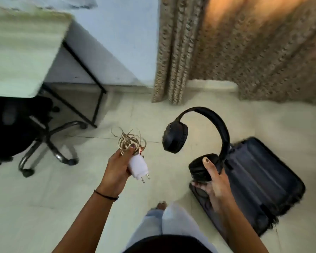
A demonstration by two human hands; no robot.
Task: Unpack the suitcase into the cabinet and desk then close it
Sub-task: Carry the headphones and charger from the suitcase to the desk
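- Step in hand, as judged: the carrying stage of unpacking. Two items are out of the suitcase (259, 176) and held above the floor (62, 198).
- Left grip (117, 170): fingers curl round a white charger (138, 168). Its cable (130, 141) is bunched in loose loops above the fingers, and the plug pins point down and to the right.
- Right grip (215, 185): thumb and fingers clasp one cup of the black headphones (174, 137). The band arches upward and the other cup hangs free.
- The suitcase lies open on the floor at right, near the curtain (244, 52). The half in view shows only dark lining, and the right arm hides part of the rest.
- Next move, as judged: a turn to the left and a reach to set both items on the table (22, 52). The loose cable loops may snag.
- In the way: a chair (16, 128) stands at the table's near edge, with its wheeled base spread over the floor. The cabinet is not in view.
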